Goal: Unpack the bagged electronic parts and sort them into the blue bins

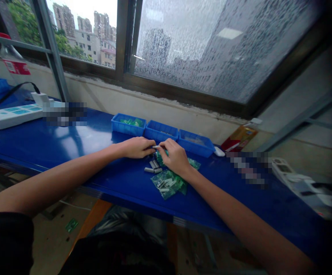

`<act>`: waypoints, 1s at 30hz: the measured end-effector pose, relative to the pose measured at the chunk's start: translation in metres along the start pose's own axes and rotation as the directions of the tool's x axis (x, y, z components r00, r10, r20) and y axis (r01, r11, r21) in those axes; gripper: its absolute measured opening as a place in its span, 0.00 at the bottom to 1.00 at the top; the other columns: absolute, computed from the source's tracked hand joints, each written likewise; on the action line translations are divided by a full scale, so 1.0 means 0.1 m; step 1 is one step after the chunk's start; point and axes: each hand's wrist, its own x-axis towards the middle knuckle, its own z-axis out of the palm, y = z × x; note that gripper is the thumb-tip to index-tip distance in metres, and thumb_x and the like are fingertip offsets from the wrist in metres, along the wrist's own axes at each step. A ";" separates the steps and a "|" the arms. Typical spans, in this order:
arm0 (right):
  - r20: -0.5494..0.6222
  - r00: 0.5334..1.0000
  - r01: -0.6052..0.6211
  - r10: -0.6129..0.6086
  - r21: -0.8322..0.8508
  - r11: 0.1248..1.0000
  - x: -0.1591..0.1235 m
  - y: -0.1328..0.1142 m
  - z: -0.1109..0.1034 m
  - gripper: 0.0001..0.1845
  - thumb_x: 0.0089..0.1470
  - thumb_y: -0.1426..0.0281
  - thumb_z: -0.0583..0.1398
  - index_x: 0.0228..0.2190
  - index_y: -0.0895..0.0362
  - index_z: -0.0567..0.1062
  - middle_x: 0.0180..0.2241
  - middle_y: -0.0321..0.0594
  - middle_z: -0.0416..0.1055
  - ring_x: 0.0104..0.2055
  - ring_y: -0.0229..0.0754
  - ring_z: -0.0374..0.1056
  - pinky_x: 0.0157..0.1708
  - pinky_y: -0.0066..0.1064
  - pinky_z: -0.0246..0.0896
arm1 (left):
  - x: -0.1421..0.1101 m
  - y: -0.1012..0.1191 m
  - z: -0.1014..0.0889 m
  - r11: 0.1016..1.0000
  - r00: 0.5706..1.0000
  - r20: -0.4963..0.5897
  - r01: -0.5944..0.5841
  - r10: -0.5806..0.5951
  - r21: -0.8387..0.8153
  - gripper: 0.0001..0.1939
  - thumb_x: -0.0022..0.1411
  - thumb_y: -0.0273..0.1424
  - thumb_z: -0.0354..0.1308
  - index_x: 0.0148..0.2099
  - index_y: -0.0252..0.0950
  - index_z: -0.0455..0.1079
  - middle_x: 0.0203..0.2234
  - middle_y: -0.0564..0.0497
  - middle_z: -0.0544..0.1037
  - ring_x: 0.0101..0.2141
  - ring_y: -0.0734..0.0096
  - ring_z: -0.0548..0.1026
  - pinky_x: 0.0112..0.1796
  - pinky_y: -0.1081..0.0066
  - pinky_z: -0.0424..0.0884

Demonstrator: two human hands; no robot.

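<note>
One piece [155,146] pinched between fingertips of your left hand [137,147] and right hand [174,156], near middle tray [157,134]. Work looks unfinished: several loose pieces [153,166] on table [126,173], more in or on green bag [180,186]. Finished ones can't be told apart.

Blue table [123,177], three small trays [160,134], loose silvery cylinders [149,170], greenish plastic bag [180,185], white power strip [14,115]
</note>
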 end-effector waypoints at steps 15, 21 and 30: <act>0.025 0.999 0.024 -0.025 0.064 0.998 -0.01 0.00 -0.01 0.07 0.56 0.70 0.53 0.38 0.56 0.67 0.35 0.43 0.67 0.38 0.43 0.65 0.37 0.32 0.60 | 0.00 0.02 -0.01 0.997 0.997 -0.021 0.080 -0.080 -0.012 0.14 0.67 0.35 0.40 0.41 0.35 0.64 0.28 0.48 0.76 0.31 0.65 0.75 0.28 0.71 0.62; -0.001 1.000 0.002 -0.002 0.018 1.000 0.00 0.01 0.00 0.09 0.58 0.67 0.51 0.35 0.57 0.69 0.34 0.44 0.68 0.37 0.43 0.65 0.36 0.33 0.60 | 0.00 -0.01 0.02 0.998 0.997 -0.051 0.064 -0.065 -0.023 0.14 0.66 0.37 0.42 0.45 0.35 0.63 0.29 0.48 0.76 0.32 0.64 0.75 0.29 0.70 0.63; -0.014 1.000 -0.009 0.010 0.046 0.999 0.01 0.00 0.00 0.11 0.59 0.65 0.51 0.32 0.57 0.69 0.32 0.43 0.68 0.35 0.43 0.65 0.35 0.33 0.59 | 0.00 -0.01 0.01 0.996 0.994 -0.079 0.071 -0.074 -0.044 0.13 0.66 0.35 0.43 0.47 0.36 0.64 0.29 0.48 0.77 0.32 0.65 0.75 0.30 0.71 0.63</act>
